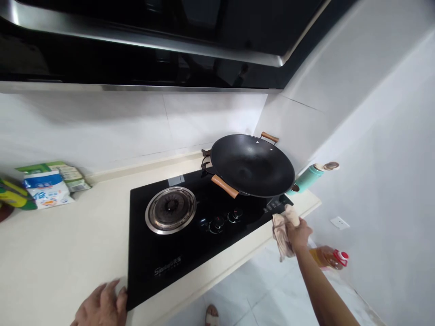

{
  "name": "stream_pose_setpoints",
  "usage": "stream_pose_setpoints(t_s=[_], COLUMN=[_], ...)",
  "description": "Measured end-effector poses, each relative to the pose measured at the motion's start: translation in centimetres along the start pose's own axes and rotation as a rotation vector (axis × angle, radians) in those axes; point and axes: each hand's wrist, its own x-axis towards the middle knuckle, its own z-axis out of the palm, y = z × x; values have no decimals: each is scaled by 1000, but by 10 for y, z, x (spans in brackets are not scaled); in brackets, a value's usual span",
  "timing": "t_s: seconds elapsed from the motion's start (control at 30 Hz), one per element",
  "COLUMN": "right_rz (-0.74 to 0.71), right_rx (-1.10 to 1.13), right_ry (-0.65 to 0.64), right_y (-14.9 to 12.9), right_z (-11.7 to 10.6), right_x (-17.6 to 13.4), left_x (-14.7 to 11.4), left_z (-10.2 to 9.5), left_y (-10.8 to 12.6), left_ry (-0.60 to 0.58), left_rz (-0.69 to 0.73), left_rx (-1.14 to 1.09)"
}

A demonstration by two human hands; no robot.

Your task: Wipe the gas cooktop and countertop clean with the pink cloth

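Observation:
My right hand (299,234) grips a crumpled pale cloth (282,233) at the front right corner of the black glass gas stove (176,253). Part of the cloth hangs past the counter's front edge. Down at the lower left, my left hand (102,305) rests on the counter against the stove's left edge, fingers apart and holding nothing. A black wok (251,165) with two wooden handles sits over the right burner and hides it. The left burner (170,209) is bare, with two control knobs (226,219) to its right.
A turquoise holder (308,179) with utensils stands by the right wall. Below it is a red-capped oil bottle (328,256). Food packets (49,188) lie at the counter's back left. A black range hood (142,63) overhangs the stove.

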Motion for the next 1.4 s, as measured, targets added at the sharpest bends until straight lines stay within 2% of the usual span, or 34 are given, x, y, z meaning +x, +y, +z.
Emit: stream_pose_setpoints(t_s=[0.07,0.13,0.33,0.53,0.63,0.7,0.83,0.93,1.07,1.2,1.33,1.4], right_rz=[-42,-84,-281,-311,-398,-501,-688,-736,-783,-942,-1163,-1251], right_rx=[-65,-135,-362,-530,-576,-585,-570,-583,-572,-486,-387,-346], right_ry=[27,23,-45,-74,-115,-156,-220,-204,-230,-394,-639,-722], right_y=[-15,-32,-58,-78,-91,-97,-100,-94,-85,-94,-124,-142], right_z=[-2,6,39,33,35,41,53,55,52,61,79,86], right_x=[16,26,16,20,7,-16,-89,-140,-190,-246,-314,-341], left_x=[0,0,1,0,-1,-2,-2,-1,-2,-5,-7,-7], left_z=[-1,-1,2,7,5,3,2,1,1,1,2,1], left_y=[0,0,-3,-5,-2,1,2,0,0,1,0,0], left_ry=[-12,-17,-22,-21,-21,-22,-33,-47,-42,-14,26,28], left_rz=[5,4,6,18,21,12,14,24,23,45,63,59], left_rx=[3,7,25,27,34,44,50,52,40,44,69,75])
